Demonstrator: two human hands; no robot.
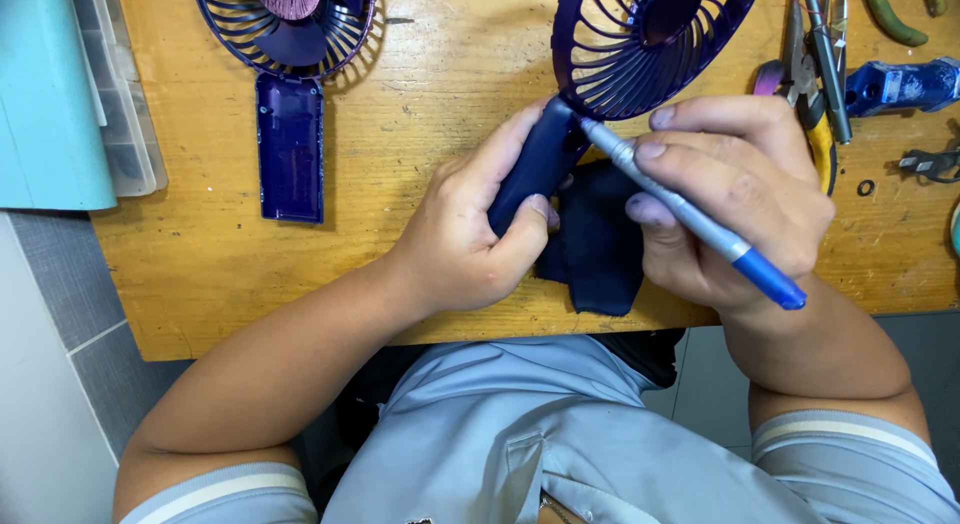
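Note:
My left hand (470,224) grips the dark blue handle of a purple hand-held fan (640,44), whose round grille points away from me over the wooden table (420,94). My right hand (740,194) holds a slim grey screwdriver with a blue end (700,219), its tip pressed at the neck where handle meets grille. A dark blue cloth (600,249) lies under both hands.
A second purple fan (288,44), opened up, lies at the far left of the table. Pliers and other tools (820,74) and a blue part (900,84) sit at the right. A teal box and a clear plastic case (110,94) stand at the left edge.

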